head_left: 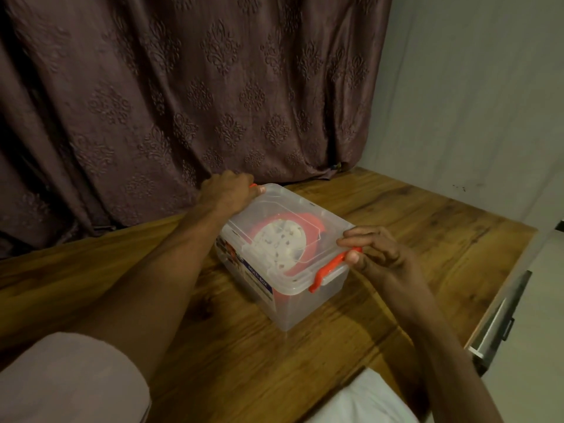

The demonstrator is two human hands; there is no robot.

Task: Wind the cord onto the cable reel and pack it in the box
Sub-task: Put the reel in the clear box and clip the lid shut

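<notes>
Home room — patterned curtain (189, 96), wooden table (412, 215), plain wall (476, 87).

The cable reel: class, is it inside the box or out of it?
Inside. The red and white cable reel shows through the clear lid resting on the plastic box.
</notes>
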